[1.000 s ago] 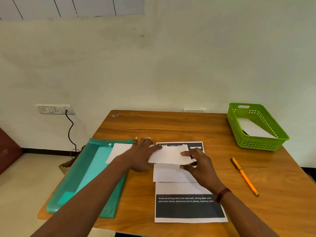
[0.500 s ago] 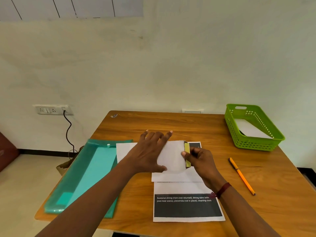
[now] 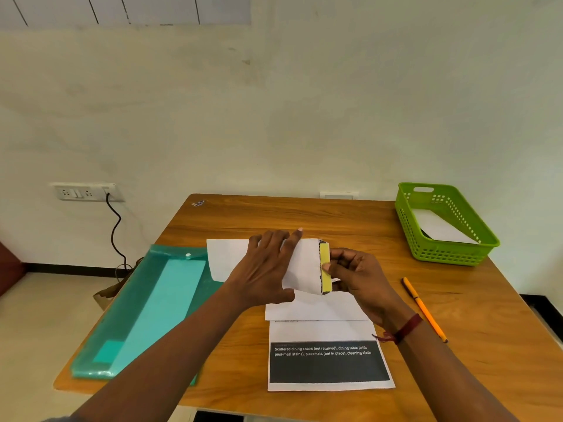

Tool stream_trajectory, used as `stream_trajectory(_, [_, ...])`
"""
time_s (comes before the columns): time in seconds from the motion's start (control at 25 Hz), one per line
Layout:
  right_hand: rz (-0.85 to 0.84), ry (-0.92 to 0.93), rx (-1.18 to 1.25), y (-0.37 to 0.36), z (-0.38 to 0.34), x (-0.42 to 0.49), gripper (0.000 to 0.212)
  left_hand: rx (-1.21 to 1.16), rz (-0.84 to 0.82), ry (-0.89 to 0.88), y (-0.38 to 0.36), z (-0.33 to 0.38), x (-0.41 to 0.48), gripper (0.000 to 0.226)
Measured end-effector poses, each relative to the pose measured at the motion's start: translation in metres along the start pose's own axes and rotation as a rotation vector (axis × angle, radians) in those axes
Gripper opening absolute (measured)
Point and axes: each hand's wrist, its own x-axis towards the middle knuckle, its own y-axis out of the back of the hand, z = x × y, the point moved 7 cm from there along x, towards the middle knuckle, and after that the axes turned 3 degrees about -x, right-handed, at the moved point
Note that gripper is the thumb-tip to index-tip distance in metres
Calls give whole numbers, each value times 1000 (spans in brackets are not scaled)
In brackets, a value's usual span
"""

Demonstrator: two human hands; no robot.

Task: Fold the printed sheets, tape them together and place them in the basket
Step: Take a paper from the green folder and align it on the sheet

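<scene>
Wooden table (image 3: pixel 304 214), square top. Teal plastic folder (image 3: pixel 146 312) along left side, snap closure. Green perforated basket (image 3: pixel 475 254) at far right corner, white paper inside. Printed sheet (image 3: pixel 329 363) flat near front edge, black band with white text. Folded sheets (image 3: pixel 304 266) at table centre, white, yellow tape strip (image 3: pixel 326 269) along right edge. Left hand (image 3: pixel 268 269), fingers spread flat on folded sheets. Right hand (image 3: pixel 356 278), fingertips pinched on taped edge. Orange pen (image 3: pixel 425 309) right of hands.
</scene>
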Motion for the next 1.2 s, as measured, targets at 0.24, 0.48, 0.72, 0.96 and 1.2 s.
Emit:
stream_trajectory(0.24, [25, 103, -201, -8, -23, -1, 24, 8, 100, -16, 6, 2, 1, 110])
stream_trajectory(0.48, [4, 133, -412, -20, -32, 5, 11, -12, 163, -13, 11, 0, 1, 102])
stream_trajectory(0.72, [258, 381, -741, -14, -52, 9, 17, 10, 128, 34, 10, -7, -2, 110])
stream_trajectory(0.96, [388, 277, -644, 5, -34, 17, 19, 24, 101, 43, 7, -13, -3, 105])
stream_trajectory(1.2, [306, -26, -266, 24, 18, 23, 11, -6, -50, 54, -8, -33, -15, 100])
